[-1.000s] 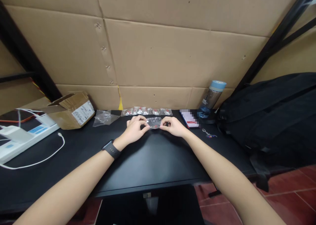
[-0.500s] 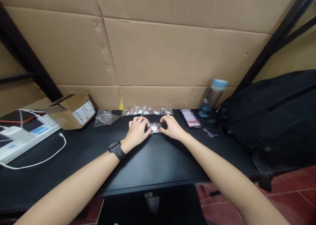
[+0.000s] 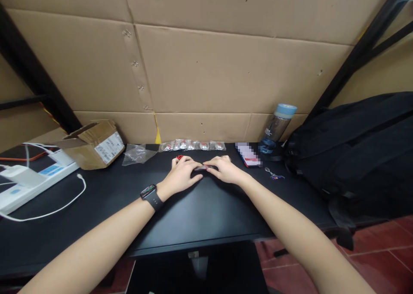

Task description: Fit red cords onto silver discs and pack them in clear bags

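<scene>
Hands: the left hand (image 3: 184,174) and the right hand (image 3: 225,170) nearly met over the worktop (image 3: 203,212), fingertips turned toward each other.
Dark item: a small dark item (image 3: 203,168) with a touch of red lay between the two, touched by fingers from both sides; how firmly either hand held it could not be told, since the fingers covered its ends. Clock directions below run from it, with 12 toward the cardboard wall (image 3: 206,70).
Red item: a small red item (image 3: 179,157) showed at 10 o'clock, just beyond the left fingers.
Wristwatch: a dark wristwatch (image 3: 151,196) circled the left wrist at 8 o'clock.
Clear packets: a row of clear packets (image 3: 203,146) with silvery and red contents lay at 11 to 1 o'clock, near the wall's foot.
Clear bag: a flat clear bag (image 3: 138,154) lay between 9 and 10 o'clock, near the open carton (image 3: 95,147) farther out.
Power strip: a white power strip (image 3: 69,165) with plugs sat near 9 o'clock.
Phone: a phone (image 3: 248,155) lay between 2 and 3 o'clock.
Keychain: a keychain (image 3: 275,176) lay at 3 o'clock.
Bottle: a blue-capped bottle (image 3: 276,128) leaned at 2 o'clock, near the black backpack (image 3: 358,156).
</scene>
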Tool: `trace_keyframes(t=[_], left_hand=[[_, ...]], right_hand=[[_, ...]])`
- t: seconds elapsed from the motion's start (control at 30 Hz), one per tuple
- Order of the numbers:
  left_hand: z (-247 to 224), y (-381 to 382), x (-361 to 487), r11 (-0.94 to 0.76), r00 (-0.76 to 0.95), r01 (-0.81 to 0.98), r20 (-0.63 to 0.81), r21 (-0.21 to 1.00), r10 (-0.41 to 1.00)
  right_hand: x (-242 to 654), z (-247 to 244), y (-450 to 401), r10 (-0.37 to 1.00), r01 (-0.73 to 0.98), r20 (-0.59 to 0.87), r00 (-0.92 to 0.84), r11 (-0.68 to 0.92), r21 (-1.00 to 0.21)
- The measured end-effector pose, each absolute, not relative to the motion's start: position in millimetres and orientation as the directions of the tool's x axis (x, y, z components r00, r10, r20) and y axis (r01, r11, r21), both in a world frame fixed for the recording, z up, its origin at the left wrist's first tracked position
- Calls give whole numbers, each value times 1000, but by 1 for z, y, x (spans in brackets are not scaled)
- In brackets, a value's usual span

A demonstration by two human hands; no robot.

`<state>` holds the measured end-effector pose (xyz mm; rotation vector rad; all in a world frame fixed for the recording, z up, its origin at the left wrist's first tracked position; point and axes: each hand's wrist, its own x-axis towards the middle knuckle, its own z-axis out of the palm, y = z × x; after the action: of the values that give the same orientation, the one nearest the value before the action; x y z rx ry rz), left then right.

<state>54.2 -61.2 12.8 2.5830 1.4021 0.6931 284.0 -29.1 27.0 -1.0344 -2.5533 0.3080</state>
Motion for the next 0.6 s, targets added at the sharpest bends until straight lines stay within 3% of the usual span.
trace_keyframes(t=[0.17,0.37,0.5,0.6], left_hand=[[15,-59,57,-423,294,771,324,475,899],[26,-58,54,-353,192,675,308,648,932],[31,-58,52,-368,174,615,334,698,926],[34,-58,47,-352,176,661,319,663,931]], right_hand=[[283,28,-27,731,586,273,-626,672,-453],[279,24,-27,838,421,235,-493,465,-779],[274,25,-33,879,371,264,-397,416,-830],[272,27,-26,890,338,284,-358,407,-849]])
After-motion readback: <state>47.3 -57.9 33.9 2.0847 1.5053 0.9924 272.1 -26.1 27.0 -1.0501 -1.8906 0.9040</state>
